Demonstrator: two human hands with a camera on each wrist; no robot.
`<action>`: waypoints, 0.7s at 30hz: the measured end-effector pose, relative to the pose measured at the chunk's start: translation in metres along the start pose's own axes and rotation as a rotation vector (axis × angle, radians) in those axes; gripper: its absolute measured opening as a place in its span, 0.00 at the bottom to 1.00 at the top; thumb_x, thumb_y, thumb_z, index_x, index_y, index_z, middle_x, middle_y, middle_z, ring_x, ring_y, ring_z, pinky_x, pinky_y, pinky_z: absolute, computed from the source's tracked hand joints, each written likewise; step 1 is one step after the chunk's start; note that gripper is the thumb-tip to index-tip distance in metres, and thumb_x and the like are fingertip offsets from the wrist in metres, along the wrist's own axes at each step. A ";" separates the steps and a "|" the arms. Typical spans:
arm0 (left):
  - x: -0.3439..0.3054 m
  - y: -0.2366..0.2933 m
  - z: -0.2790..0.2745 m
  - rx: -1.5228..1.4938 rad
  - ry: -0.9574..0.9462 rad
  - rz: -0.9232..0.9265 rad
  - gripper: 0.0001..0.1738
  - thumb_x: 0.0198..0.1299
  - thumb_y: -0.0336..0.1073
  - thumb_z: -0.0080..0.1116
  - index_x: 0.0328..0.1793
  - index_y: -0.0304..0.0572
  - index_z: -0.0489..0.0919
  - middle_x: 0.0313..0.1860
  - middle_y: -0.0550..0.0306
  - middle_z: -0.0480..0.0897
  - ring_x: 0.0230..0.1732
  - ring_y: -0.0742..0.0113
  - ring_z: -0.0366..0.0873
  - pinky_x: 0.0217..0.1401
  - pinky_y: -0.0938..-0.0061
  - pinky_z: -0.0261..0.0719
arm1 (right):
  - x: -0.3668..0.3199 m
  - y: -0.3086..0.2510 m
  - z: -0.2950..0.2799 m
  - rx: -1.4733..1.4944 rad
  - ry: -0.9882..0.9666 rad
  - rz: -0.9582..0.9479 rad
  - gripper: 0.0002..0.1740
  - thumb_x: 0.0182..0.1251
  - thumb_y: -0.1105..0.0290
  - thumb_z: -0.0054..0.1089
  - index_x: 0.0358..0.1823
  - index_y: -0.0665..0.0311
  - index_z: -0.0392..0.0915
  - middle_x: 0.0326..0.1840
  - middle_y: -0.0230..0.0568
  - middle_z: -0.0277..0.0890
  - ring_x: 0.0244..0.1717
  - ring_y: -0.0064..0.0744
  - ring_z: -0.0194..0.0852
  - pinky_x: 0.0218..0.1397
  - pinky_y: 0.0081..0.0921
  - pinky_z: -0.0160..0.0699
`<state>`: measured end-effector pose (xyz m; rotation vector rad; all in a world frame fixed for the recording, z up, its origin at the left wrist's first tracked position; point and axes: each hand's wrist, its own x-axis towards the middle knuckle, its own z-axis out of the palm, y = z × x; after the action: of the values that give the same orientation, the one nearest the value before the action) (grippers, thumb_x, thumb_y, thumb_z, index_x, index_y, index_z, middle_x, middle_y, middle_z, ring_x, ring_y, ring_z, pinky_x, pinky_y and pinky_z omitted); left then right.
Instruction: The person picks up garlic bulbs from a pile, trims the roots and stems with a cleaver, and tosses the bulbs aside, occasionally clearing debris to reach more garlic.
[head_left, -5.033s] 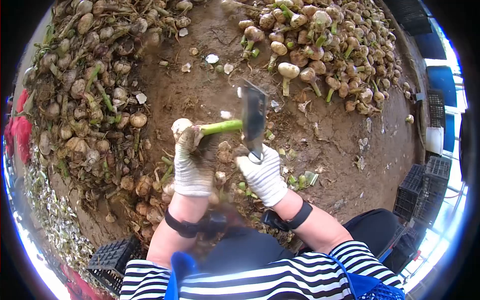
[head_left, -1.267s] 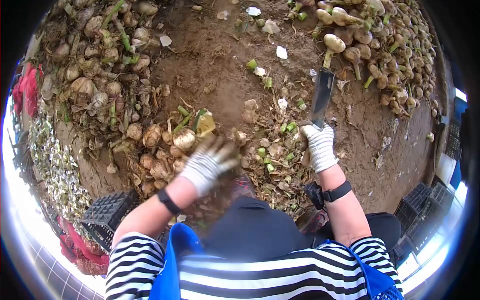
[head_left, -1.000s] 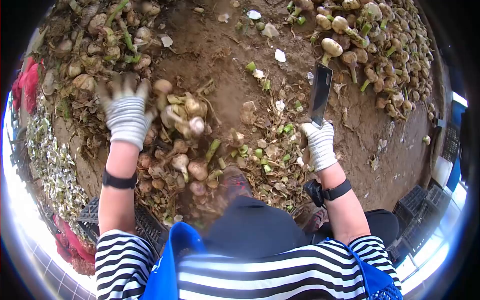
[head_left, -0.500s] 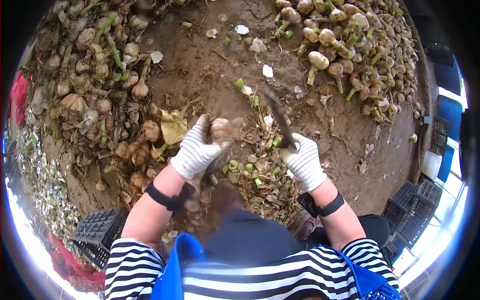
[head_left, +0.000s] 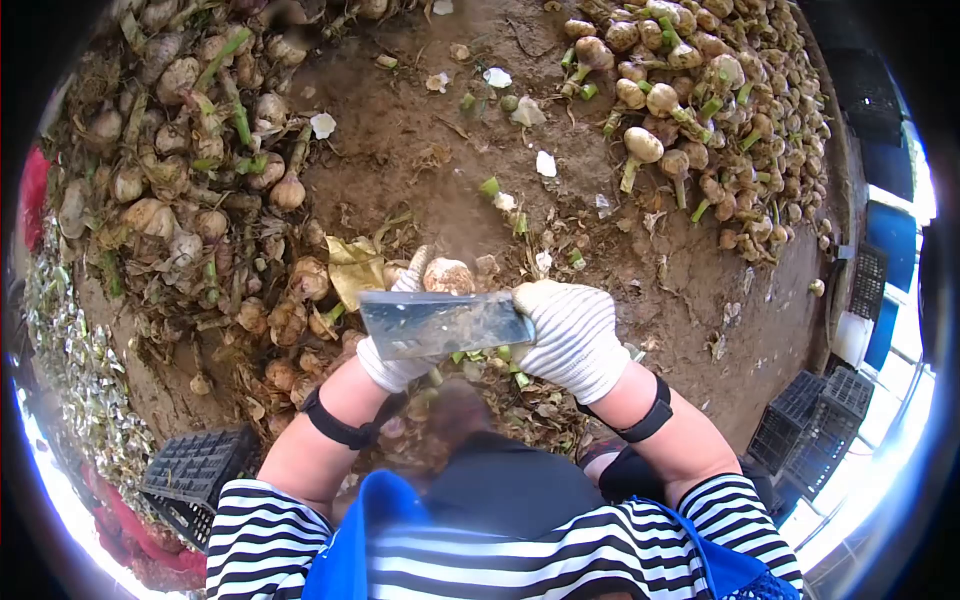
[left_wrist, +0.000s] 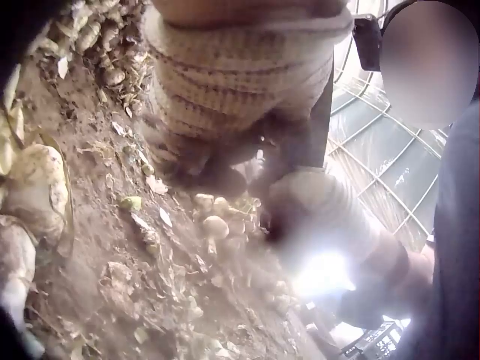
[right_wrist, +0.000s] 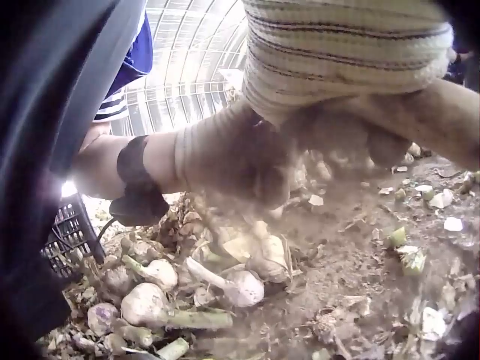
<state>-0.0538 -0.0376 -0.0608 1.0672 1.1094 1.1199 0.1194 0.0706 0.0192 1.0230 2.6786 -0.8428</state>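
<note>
My left hand (head_left: 393,368), in a striped work glove, holds a garlic bulb (head_left: 448,276) in front of my knees. Its thumb or a finger shows along the bulb's left side; the blade covers much of the hand. My gloved right hand (head_left: 575,335) grips a wide-bladed cleaver (head_left: 445,325) by the handle end. The blade lies across the left hand in the head view, just below the bulb. Seen from the left wrist, the left hand (left_wrist: 232,82) is close to the right hand (left_wrist: 322,202). The right wrist view shows loose garlic bulbs (right_wrist: 146,304) below the hands.
A heap of untrimmed garlic (head_left: 150,215) lies on the left, and a pile of garlic with shortened stems (head_left: 690,120) at upper right. Cut stem pieces and peelings litter the dirt floor (head_left: 700,330). Black plastic crates (head_left: 200,465) stand left and right of me.
The cleaver went from upright on the right to lying across the left hand. The left hand dropped its earlier hold, spread over the left heap, then came back with another garlic bulb.
</note>
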 end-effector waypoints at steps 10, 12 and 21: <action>-0.008 0.018 0.012 -0.069 0.431 -0.145 0.40 0.40 0.36 0.76 0.59 0.43 0.66 0.44 0.61 0.75 0.46 0.67 0.74 0.52 0.72 0.77 | -0.017 0.079 0.049 0.003 0.091 0.428 0.07 0.53 0.65 0.54 0.29 0.60 0.76 0.25 0.47 0.78 0.26 0.46 0.78 0.32 0.36 0.78; -0.005 0.017 -0.008 -0.171 0.533 -0.197 0.40 0.41 0.30 0.74 0.61 0.42 0.66 0.48 0.59 0.73 0.47 0.68 0.74 0.53 0.73 0.77 | -0.015 0.068 0.047 0.273 0.235 0.369 0.06 0.52 0.68 0.56 0.30 0.61 0.77 0.24 0.45 0.78 0.23 0.39 0.77 0.30 0.31 0.77; -0.006 0.023 0.019 -1.011 0.799 -0.110 0.05 0.54 0.25 0.58 0.29 0.42 0.73 0.29 0.60 0.77 0.41 0.63 0.79 0.50 0.67 0.81 | -0.013 -0.006 0.053 0.897 0.199 0.211 0.05 0.51 0.73 0.57 0.30 0.67 0.77 0.18 0.36 0.72 0.21 0.22 0.66 0.26 0.23 0.69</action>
<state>-0.0380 -0.0422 -0.0350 -0.2670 0.9392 1.7842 0.1223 0.0297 -0.0181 1.5683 2.2321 -2.0549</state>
